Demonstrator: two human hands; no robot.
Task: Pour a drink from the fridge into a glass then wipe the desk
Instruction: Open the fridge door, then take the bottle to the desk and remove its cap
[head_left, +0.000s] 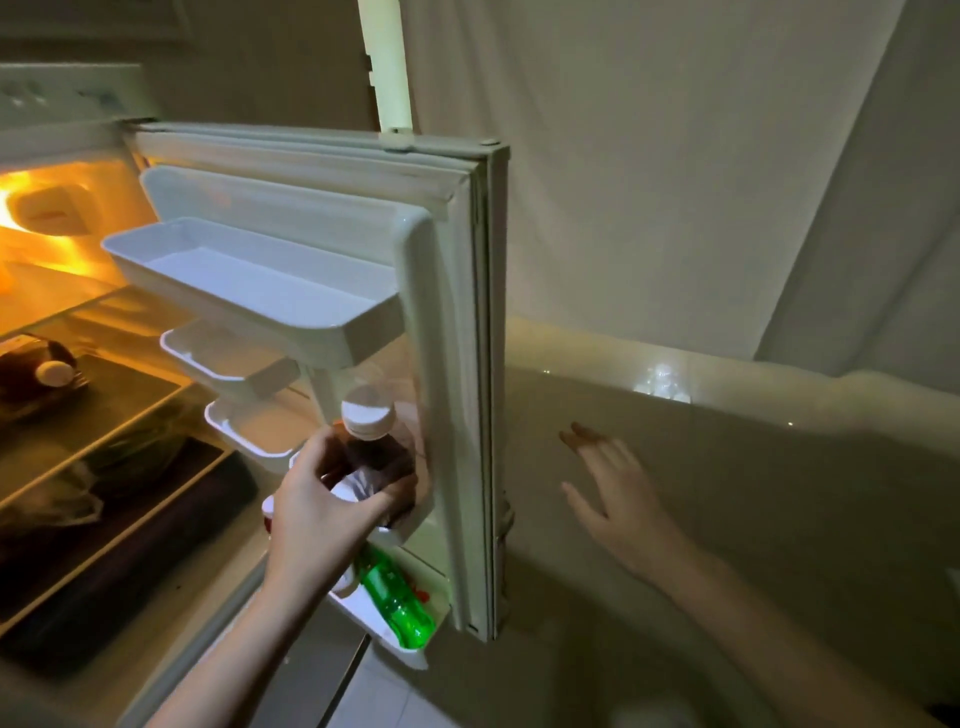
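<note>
The fridge door (457, 322) stands open with white shelves on its inner side. My left hand (322, 499) is closed around a dark drink bottle with a white cap (368, 413), which stands in a lower door shelf. A green bottle (397, 603) lies tilted in the bottom door shelf, below my left hand. My right hand (618, 493) hovers with fingers spread to the right of the door's edge, holding nothing. No glass or desk is in view.
The lit fridge interior (78, 415) at left has glass shelves with dark food items and a plastic bag. An empty white door tray (249, 280) juts out above the bottle. A beige tiled wall (753, 467) lies behind my right hand.
</note>
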